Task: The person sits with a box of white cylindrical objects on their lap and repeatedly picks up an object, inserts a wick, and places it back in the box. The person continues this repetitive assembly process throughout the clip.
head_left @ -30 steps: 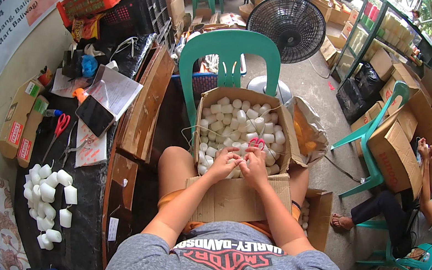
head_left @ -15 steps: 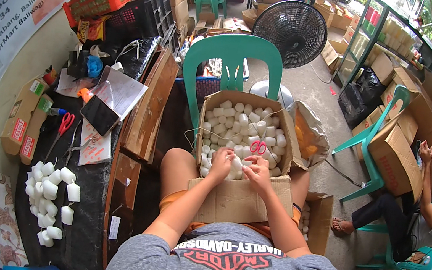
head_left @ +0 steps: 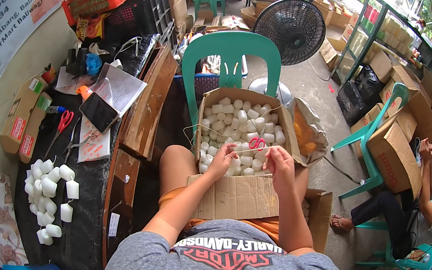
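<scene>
Your forearms come up from the lower edge over your lap, where a cardboard box [head_left: 243, 198] rests on your thighs with its front flap folded down toward you. Your left hand [head_left: 221, 161] hangs over the box's near edge, fingers curled together among the white cylindrical pieces [head_left: 240, 124] that fill it; whether it actually has one pinched, you can't tell from here. Your right hand [head_left: 280, 164] is lifted just above the near right corner of the box, fingertips closed on a thin pale string [head_left: 216, 130] that loops back across the white pieces toward the left wall. Red-handled scissors [head_left: 257, 142] lie on top of the pieces, just beyond and between your two hands.

To your left, a dark bench [head_left: 82, 227] carries a loose heap of more white cylinders [head_left: 51, 194], then a second pair of red scissors [head_left: 63, 122], a black phone [head_left: 99, 112] and sheets of paper [head_left: 120, 87].

Past the box stands a green plastic chair [head_left: 234, 48], its back facing you, and behind it a black floor fan [head_left: 293, 24]. Off to your right another person [head_left: 429, 206] sits low beside stacked cartons [head_left: 398, 151].
</scene>
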The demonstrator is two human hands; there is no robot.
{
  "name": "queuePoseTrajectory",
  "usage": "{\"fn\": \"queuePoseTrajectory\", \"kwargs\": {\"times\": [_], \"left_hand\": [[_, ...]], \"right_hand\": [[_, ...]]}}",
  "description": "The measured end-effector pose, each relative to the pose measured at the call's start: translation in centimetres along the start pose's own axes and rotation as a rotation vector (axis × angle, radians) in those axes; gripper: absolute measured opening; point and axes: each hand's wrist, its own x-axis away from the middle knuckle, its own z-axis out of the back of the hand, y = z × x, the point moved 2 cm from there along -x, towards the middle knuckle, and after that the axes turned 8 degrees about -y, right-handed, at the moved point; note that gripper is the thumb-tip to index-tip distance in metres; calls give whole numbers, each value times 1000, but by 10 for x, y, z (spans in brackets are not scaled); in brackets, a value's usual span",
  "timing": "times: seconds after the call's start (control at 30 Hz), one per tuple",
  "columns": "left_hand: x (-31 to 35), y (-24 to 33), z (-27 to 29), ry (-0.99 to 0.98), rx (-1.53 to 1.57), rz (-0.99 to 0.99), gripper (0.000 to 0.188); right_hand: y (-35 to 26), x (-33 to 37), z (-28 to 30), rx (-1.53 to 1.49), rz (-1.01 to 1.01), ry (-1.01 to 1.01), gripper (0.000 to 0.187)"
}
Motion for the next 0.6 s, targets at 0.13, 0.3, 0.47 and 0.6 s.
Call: {"fn": "queuePoseTrajectory", "kwargs": {"times": [0.13, 0.3, 0.47, 0.6], "left_hand": [[3, 12, 0, 11, -274, -145, 13], [6, 15, -10, 71, -687, -258, 10], [6, 17, -14, 77, -750, -191, 11], [7, 19, -14, 93, -795, -161, 7]], "right_hand": [[0, -3, 5, -93, 64, 150, 24], [6, -3, 21, -262, 120, 201, 23], [3, -1, 40, -451, 120, 240, 23], [3, -1, 45, -458, 134, 276, 22]]}}
